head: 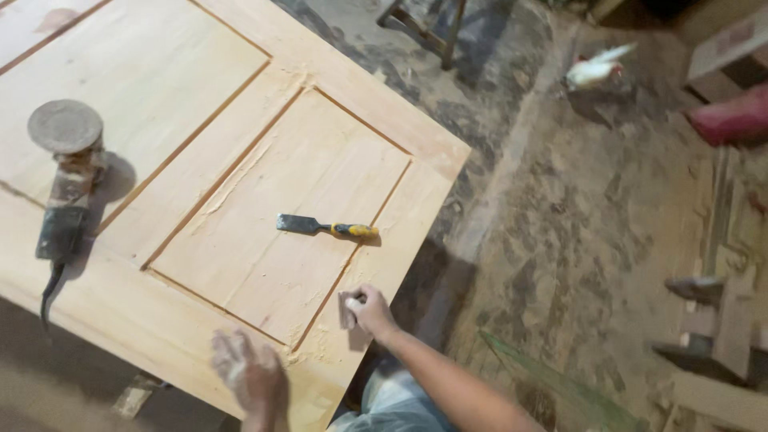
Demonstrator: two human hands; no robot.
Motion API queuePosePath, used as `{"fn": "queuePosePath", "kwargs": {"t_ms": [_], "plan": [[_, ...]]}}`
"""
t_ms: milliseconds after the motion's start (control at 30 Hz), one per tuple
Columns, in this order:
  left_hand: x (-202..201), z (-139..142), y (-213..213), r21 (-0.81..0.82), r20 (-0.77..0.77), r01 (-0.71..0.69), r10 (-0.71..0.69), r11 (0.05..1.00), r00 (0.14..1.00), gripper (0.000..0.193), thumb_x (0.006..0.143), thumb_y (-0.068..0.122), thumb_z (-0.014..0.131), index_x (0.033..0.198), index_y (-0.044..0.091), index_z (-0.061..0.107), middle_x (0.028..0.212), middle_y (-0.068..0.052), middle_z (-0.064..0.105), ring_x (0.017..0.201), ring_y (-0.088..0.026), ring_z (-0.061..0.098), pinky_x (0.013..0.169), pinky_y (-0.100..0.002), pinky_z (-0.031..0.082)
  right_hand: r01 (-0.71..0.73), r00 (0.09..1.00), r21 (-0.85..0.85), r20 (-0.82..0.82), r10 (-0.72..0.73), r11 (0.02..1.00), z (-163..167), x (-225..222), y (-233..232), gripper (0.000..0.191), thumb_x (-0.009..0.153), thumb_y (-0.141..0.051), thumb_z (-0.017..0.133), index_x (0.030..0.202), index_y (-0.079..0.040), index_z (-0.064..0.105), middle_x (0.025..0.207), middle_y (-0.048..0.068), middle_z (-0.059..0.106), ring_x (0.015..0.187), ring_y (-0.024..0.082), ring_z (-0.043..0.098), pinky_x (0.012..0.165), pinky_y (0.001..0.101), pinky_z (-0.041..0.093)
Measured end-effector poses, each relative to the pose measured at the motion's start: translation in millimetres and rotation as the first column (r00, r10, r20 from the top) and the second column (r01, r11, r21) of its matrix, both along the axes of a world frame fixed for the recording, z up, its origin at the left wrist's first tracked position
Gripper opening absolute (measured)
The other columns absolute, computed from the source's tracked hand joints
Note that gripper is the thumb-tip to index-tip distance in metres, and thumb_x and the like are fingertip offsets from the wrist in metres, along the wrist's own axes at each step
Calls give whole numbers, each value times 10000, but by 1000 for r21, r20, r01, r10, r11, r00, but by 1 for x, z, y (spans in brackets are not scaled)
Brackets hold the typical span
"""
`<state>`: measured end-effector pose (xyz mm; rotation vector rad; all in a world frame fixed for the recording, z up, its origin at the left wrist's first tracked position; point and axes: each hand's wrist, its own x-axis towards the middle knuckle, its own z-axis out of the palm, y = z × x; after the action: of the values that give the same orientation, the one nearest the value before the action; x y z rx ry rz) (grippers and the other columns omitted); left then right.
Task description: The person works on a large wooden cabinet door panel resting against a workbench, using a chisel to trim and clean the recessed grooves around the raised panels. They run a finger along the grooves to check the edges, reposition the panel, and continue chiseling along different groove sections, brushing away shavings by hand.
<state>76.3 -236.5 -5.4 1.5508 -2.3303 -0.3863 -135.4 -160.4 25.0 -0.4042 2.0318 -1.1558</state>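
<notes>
- The right hand [370,310] presses a small folded pad, seemingly sandpaper [349,308], against the wooden door [240,104], fingers closed over it, right at the near right corner of the recessed panel [280,208]
- The pad sits on the raised frame just outside the panel's groove; pale filler or dust lines that groove along the lower edge
- The left hand [250,374] rests flat on the near rail of the door, fingers spread and holding nothing (it is blurred and dusted white), just left of the right hand
- A chisel [326,227] with a yellow handle lies inside the panel, well up from the right hand; its long axis runs left to right, blade to the left, handle toward the right edge
- The right hand is the nearer one to the chisel's handle
- An angle grinder [66,172] with a sanding disc stands at the far left of the door, cord trailing off the near edge, well apart from both hands
- A dusty floor [576,224] lies beyond the door, with a white chicken [596,70] farther off
</notes>
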Motion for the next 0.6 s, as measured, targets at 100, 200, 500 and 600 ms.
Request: {"fn": "queuePosePath", "kwargs": {"t_ms": [100,200,500,600], "plan": [[-44,-3,13,85,-200,152,-133,985,971,522,849,224,621,1341,72,537,1576,-221,440,1510,-410,346,1238,-548,263,186,982,-1,2,-186,982,12,-22,-4,70,871,-68,701,893,-4,689,728,68,677,609,146,621,569,328,510],[-103,4,18,214,-393,261,-162,941,905,639,872,236,629,1466,62,468,1491,-240,495,1358,-440,473,1125,-535,379,269,950,-67,-145,-276,961,21,-50,-15,98,897,-77,705,878,20,704,759,68,685,662,107,604,597,305,512],[-296,15,-41,332,-77,-72,103,941,992,613,862,442,783,1403,207,617,1086,-350,549,993,-488,577,814,-544,493,521,851,-168,22,-525,837,-12,-167,-39,128,947,-118,670,947,9,683,793,39,706,652,74,648,572,252,545],[-324,-1,-45,235,-115,-233,265,944,957,438,798,370,845,1097,90,690,1050,-239,588,996,-426,592,835,-527,494,397,903,-188,256,-345,898,-27,-200,-32,132,1006,-92,695,985,37,680,720,48,575,555,93,497,484,276,395]]}}
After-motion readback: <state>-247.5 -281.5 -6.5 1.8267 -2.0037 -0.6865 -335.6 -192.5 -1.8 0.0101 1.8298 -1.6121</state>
